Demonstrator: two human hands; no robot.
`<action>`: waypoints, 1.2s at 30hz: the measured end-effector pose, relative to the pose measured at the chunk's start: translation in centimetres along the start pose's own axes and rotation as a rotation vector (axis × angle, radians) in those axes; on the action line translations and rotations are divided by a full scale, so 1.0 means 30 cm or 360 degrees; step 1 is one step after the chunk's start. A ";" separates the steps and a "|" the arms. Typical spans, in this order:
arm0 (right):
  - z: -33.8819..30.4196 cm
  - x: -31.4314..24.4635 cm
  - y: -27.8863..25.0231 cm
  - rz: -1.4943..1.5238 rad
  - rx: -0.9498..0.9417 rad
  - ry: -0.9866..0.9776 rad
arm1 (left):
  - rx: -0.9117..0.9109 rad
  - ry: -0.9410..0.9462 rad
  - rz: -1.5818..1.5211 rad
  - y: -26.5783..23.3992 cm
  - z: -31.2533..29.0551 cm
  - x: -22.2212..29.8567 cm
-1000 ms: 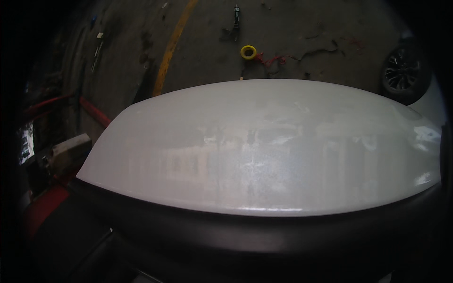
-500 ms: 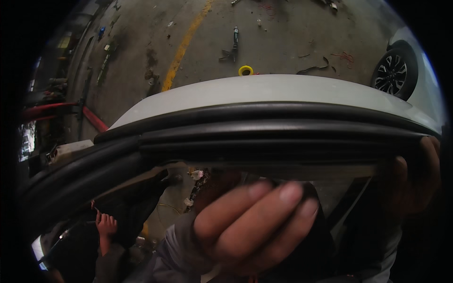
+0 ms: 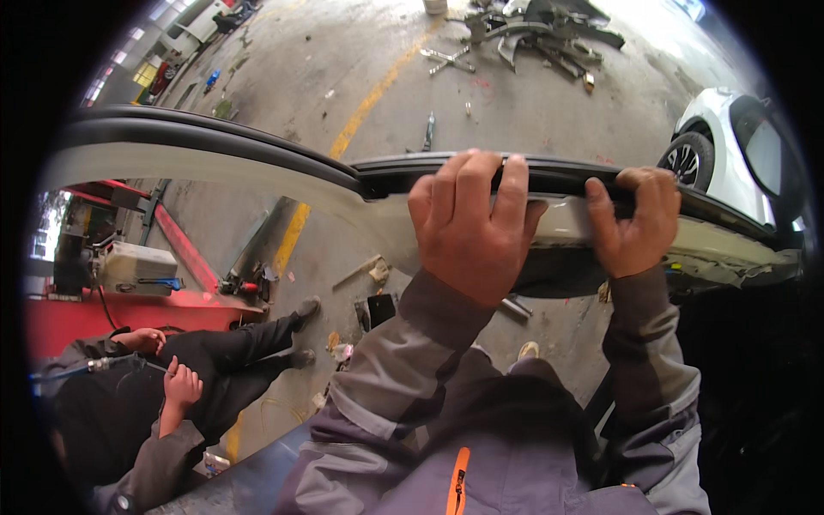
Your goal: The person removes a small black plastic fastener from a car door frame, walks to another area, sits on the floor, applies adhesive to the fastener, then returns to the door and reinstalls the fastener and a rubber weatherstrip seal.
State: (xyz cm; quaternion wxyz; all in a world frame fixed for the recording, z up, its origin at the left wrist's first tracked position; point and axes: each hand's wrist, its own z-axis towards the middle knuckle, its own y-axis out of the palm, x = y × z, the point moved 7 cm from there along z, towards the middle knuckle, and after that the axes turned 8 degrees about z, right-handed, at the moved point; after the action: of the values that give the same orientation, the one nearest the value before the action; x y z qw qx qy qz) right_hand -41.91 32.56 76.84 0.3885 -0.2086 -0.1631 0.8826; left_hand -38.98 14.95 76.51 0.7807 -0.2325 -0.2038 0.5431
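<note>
A pale car door [image 3: 562,215] stands across the view in front of me, with a black rubber seal strip [image 3: 549,182] along its top edge. My left hand [image 3: 476,225] is laid over this edge, its fingers bent across the strip and its thumb on the near side. Farther right, my right hand [image 3: 639,221] curls over the same strip, thumb apart from the fingers. The far-side fingertips of both hands are partly hidden. A dark curved frame [image 3: 223,137] runs left from the strip.
At lower left, a person in dark clothes [image 3: 112,412] is beside a red lift [image 3: 77,318] bearing a whitish container [image 3: 137,268]. A white car [image 3: 730,146] stands at right. Loose car parts [image 3: 549,30] lie on the far floor, and a yellow line [image 3: 360,112] crosses it.
My view has drawn back from the strip, showing more of the door and floor. My left hand, blurred below the strip before, now lies over it; my right hand appears nearer the middle.
</note>
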 end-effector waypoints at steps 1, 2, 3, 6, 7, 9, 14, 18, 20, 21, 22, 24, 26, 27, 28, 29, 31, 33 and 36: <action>-0.001 0.006 -0.006 0.0027 -0.0012 0.0044 | 0.0033 -0.0004 0.0017 -0.001 -0.002 0.012; -0.001 0.009 -0.012 0.0046 0.0010 0.0035 | 0.0046 -0.0002 0.0041 0.000 -0.006 0.015; -0.002 0.007 -0.018 0.0046 0.0014 0.0011 | 0.0081 0.0018 0.0048 -0.009 -0.011 0.027; -0.012 0.015 -0.036 0.0100 0.0038 0.0019 | 0.0021 0.0004 0.0069 -0.019 -0.017 0.045; -0.012 0.010 -0.040 0.0101 0.0039 -0.0007 | -0.0013 -0.0003 0.0064 -0.024 -0.013 0.045; -0.017 -0.005 -0.039 0.0065 -0.0027 -0.0022 | -0.0009 0.0015 0.0059 -0.052 -0.005 0.033; -0.022 -0.032 -0.072 0.0166 0.0003 0.0001 | -0.0111 0.0058 -0.0008 -0.090 0.002 0.020; -0.035 -0.029 -0.094 0.0266 0.0023 -0.0028 | -0.0189 0.0008 -0.0230 -0.151 -0.076 0.031; -0.046 -0.018 -0.090 0.0292 -0.0044 -0.0041 | -0.0214 -0.0050 -0.0323 -0.199 -0.153 0.039; -0.051 -0.008 -0.083 0.0323 -0.0091 -0.0026 | -0.0242 -0.0091 -0.0371 -0.217 -0.199 0.044; -0.055 -0.002 -0.089 0.0294 -0.0054 -0.0052 | -0.0280 -0.0146 -0.0421 -0.234 -0.253 0.052; -0.063 0.010 -0.075 0.0273 -0.0113 -0.0109 | -0.0398 -0.0287 -0.0513 -0.242 -0.376 0.076; -0.077 0.028 -0.064 0.0256 -0.0130 -0.0136 | -0.0538 -0.0494 -0.0715 -0.247 -0.529 0.093; -0.088 0.037 -0.058 0.0294 -0.0163 -0.0171 | -0.0774 -0.0681 -0.0776 -0.237 -0.634 0.101; -0.098 0.041 -0.056 0.0288 -0.0115 -0.0218 | -0.0898 -0.0842 -0.0669 -0.255 -0.743 0.117; -0.117 0.050 -0.057 0.0261 -0.0158 -0.0290 | -0.0998 -0.1020 -0.0573 -0.273 -0.852 0.133; -0.140 0.079 -0.033 0.0269 -0.0207 -0.0346 | -0.1328 -0.1332 -0.0311 -0.316 -1.087 0.178; -0.155 0.095 -0.035 0.0141 -0.0100 -0.0450 | -0.1777 -0.1502 0.0007 -0.380 -1.303 0.260; -0.155 0.094 -0.017 0.0173 -0.0150 -0.0564 | -0.1991 -0.2110 -0.0032 -0.494 -1.572 0.424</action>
State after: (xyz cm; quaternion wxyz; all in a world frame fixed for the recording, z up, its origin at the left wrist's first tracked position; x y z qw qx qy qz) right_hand -41.01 35.61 72.38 0.2953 -0.0764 -0.2586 0.9165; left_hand 3.26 15.78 47.88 0.2397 -0.2521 -0.8702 0.3490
